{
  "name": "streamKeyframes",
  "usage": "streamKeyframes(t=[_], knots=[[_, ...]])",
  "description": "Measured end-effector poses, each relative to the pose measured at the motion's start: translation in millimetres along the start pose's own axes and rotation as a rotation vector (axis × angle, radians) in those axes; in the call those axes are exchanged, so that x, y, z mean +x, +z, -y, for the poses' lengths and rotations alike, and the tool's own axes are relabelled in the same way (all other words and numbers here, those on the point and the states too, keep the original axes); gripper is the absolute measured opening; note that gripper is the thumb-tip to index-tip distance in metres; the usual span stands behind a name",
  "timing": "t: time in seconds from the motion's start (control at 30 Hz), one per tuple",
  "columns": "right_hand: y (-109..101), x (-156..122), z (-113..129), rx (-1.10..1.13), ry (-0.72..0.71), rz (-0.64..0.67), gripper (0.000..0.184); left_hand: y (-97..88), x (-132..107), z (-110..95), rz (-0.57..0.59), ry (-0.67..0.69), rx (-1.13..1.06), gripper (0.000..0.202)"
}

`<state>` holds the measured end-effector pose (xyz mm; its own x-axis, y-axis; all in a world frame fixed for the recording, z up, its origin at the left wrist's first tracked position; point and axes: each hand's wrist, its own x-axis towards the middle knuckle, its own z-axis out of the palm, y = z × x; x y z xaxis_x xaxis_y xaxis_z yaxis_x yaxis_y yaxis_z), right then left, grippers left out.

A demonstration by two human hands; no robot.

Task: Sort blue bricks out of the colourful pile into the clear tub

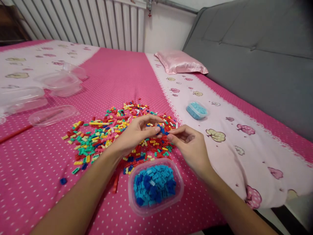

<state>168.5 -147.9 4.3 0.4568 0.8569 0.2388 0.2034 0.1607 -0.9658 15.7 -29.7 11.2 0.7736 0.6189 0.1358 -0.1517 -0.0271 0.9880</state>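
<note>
Between my two hands, over the right side of a spread-out heap of small building bricks, are dark blue bricks. My left hand is closed on them, thumb below and fingers curled above. My right hand pinches at their right end with thumb and forefinger; a small blue piece shows at its fingertips. Just below my hands stands a clear plastic box filled with light blue and dark blue bricks. The heap holds red, yellow, green, pink and some blue pieces.
A lidded box of light blue bricks sits at the right. Several clear containers and a flat lid lie at the left, by a red stick. One blue brick lies apart. Behind are a pink pillow, grey headboard and radiator.
</note>
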Motion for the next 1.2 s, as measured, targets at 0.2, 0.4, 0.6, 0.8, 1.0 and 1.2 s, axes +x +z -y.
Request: streamKeyframes(t=[0.2,0.4,0.6,0.8,1.0,1.2], knots=[[6.7,-3.1,0.0,-0.024,-0.103,-0.055,0.006,1.6,0.1,1.3,0.006,0.003,0.000,0.023],[5.4,-2.2,-2.2,0.007,-0.076,0.003,0.012,1.7,1.0,1.8,0.012,-0.002,-0.008,0.027],[6.4,-3.2,-0.6,-0.047,-0.105,-0.036,0.014,4.1,0.2,3.4,0.048,-0.048,-0.043,0.035],[6.2,-5.7,0.9,-0.093,-0.139,-0.083,0.011,6.3,0.2,4.5,0.098,-0.097,-0.107,0.041],[7.5,-7.8,1.2,-0.116,-0.217,-0.095,0.012,7.1,-0.8,4.2,0.126,-0.106,-0.103,0.039],[11.2,-8.7,-0.4,-0.093,-0.251,-0.129,0.014,9.6,-1.4,4.0,0.129,-0.091,-0.125,0.038]])
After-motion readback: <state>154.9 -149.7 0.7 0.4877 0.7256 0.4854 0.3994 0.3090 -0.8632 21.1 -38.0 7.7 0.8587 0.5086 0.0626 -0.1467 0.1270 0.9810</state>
